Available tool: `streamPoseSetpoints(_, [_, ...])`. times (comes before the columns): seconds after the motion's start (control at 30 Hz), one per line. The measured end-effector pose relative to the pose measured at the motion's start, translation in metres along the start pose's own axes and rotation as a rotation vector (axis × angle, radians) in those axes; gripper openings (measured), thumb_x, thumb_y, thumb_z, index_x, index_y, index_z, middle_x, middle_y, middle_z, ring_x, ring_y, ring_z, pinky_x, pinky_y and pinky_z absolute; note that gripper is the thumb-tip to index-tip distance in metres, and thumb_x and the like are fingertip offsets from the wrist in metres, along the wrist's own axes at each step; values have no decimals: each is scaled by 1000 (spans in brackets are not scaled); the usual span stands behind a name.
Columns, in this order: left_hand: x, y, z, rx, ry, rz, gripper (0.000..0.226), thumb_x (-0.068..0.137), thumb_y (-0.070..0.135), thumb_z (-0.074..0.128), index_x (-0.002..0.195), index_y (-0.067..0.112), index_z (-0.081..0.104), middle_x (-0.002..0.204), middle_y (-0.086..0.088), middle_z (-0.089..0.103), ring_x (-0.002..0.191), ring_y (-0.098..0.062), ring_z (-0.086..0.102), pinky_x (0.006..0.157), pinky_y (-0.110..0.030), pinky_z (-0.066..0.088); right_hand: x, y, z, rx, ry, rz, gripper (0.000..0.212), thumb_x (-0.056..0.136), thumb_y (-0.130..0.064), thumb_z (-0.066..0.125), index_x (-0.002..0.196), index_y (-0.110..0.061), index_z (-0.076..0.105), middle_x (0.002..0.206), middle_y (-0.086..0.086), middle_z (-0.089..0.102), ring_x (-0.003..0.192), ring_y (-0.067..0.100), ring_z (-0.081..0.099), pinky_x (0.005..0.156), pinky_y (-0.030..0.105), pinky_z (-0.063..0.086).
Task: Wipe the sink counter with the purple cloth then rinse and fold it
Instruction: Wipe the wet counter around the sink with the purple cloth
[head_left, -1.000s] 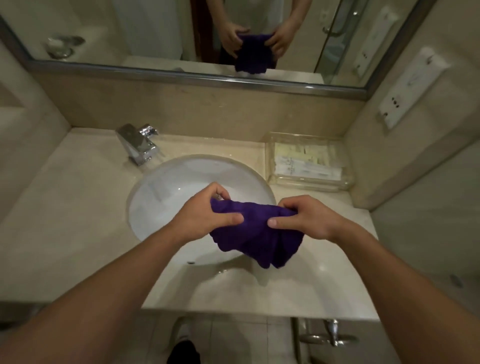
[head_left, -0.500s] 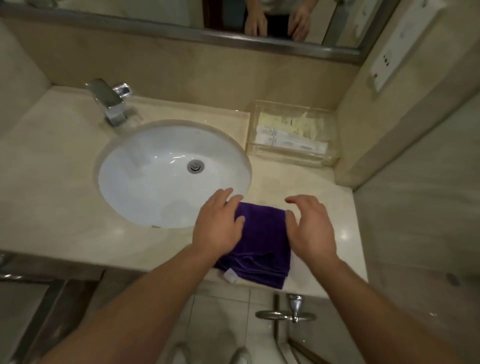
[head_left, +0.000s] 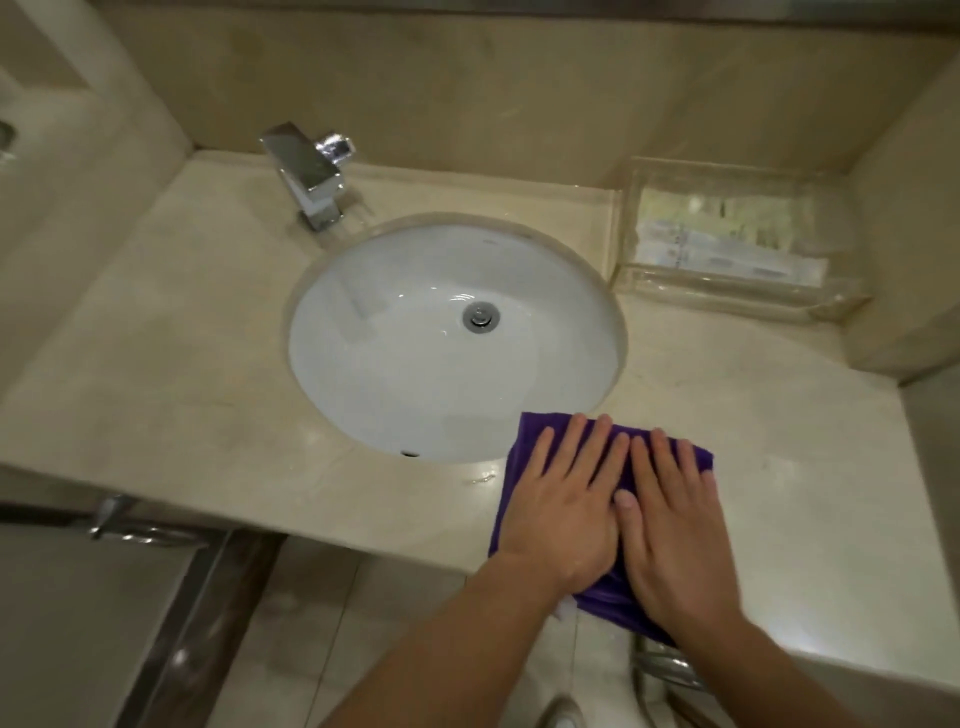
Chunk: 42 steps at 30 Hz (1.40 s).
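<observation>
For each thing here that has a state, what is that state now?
purple cloth, folded, lying on the counter
left hand, open, flat on the cloth
right hand, open, flat on the cloth
faucet, no water running
clear tray, holding packets

1. The purple cloth (head_left: 522, 441) is soft, matt fabric with a fine towelling nap.
2. The counter (head_left: 182, 389) looks like polished beige stone, smooth, with soft glossy highlights.
3. The sink (head_left: 415, 384) is white glazed ceramic, smooth and shiny.
4. The faucet (head_left: 306, 171) and drain (head_left: 481, 316) are bright chromed metal, mirror-like.
5. The tray (head_left: 727, 299) is clear, glossy plastic.
6. The back wall (head_left: 467, 93) is smooth beige stone-like cladding, duller than the counter.
</observation>
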<state>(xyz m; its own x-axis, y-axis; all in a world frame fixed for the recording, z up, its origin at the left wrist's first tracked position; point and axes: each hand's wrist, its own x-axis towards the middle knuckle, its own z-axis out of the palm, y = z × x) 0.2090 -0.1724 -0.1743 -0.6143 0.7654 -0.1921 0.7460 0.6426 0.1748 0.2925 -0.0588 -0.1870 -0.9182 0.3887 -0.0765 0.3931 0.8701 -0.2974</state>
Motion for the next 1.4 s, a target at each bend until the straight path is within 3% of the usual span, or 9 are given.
streamPoseSetpoints(0.2, [-68, -89, 3, 19, 77, -61, 62, 94, 36, 31, 153, 15, 32, 161, -5, 27, 150, -24, 22, 120, -46, 17, -12, -107, 32, 3, -1, -54, 62, 101, -40, 23, 148, -5, 43, 156, 15, 38, 146, 32, 32, 118, 47, 18])
streamPoseSetpoints(0.3, [-106, -147, 3, 79, 94, -100, 61, 92, 34, 36, 149, 13, 35, 156, -7, 38, 145, -24, 32, 114, -44, 19, -12, -173, 51, 13, -15, -109, 60, 100, -40, 27, 145, -6, 48, 153, 15, 42, 144, 32, 36, 116, 46, 17])
streamPoseSetpoints(0.43, [-142, -219, 3, 153, 125, -181, 58, 96, 33, 32, 150, 14, 28, 158, -6, 34, 146, -21, 27, 117, -41, 15, -5, -245, 73, 65, -40, -201, 62, 102, -43, 22, 151, -9, 37, 160, 14, 31, 150, 30, 22, 121, 45, 6])
streamPoseSetpoints(0.57, [-153, -238, 5, 114, 84, -263, 58, 100, 38, 14, 155, 22, 10, 163, 3, 8, 152, -15, 4, 121, -36, -2, -1, -261, 79, 45, -43, -255, 61, 105, -45, 13, 156, -15, 24, 164, 9, 19, 153, 25, 8, 123, 41, -3])
streamPoseSetpoints(0.83, [-141, -186, 11, 100, 117, -303, 61, 99, 40, 20, 154, 13, 24, 162, -6, 23, 150, -28, 21, 119, -51, 21, -8, -206, 59, 21, -122, -337, 58, 106, -44, 15, 159, -20, 12, 167, 0, 7, 153, 20, -5, 118, 40, -15])
streamPoseSetpoints(1.0, [-107, -96, 20, 92, 139, -240, 62, 97, 38, 26, 150, 9, 37, 158, -10, 33, 147, -33, 29, 116, -49, 17, -28, -119, 35, -12, -66, -248, 55, 104, -42, 24, 152, -20, 36, 160, 1, 33, 150, 21, 24, 123, 44, 4])
streamPoseSetpoints(1.17, [-68, 10, 27, 51, 112, -167, 62, 95, 40, 28, 148, 9, 41, 156, -11, 38, 145, -34, 34, 113, -50, 19, -52, -14, 3, -65, -76, -165, 55, 104, -41, 21, 152, -22, 39, 159, -1, 35, 148, 20, 29, 119, 45, 9])
streamPoseSetpoints(1.23, [-54, 51, 29, 20, 93, -126, 63, 96, 42, 24, 150, 11, 35, 158, -10, 33, 147, -33, 29, 117, -49, 16, -64, 26, -9, -81, -91, -109, 56, 105, -43, 14, 154, -24, 33, 161, -3, 29, 150, 18, 24, 119, 44, 6])
streamPoseSetpoints(1.4, [-22, 138, 27, 19, -18, 15, 65, 92, 46, -1, 152, 20, -8, 165, -4, -6, 152, -27, -9, 120, -47, -9, -96, 107, -35, -66, -71, 68, 56, 103, -46, 2, 154, -29, 18, 161, -9, 17, 151, 12, 15, 120, 39, 0])
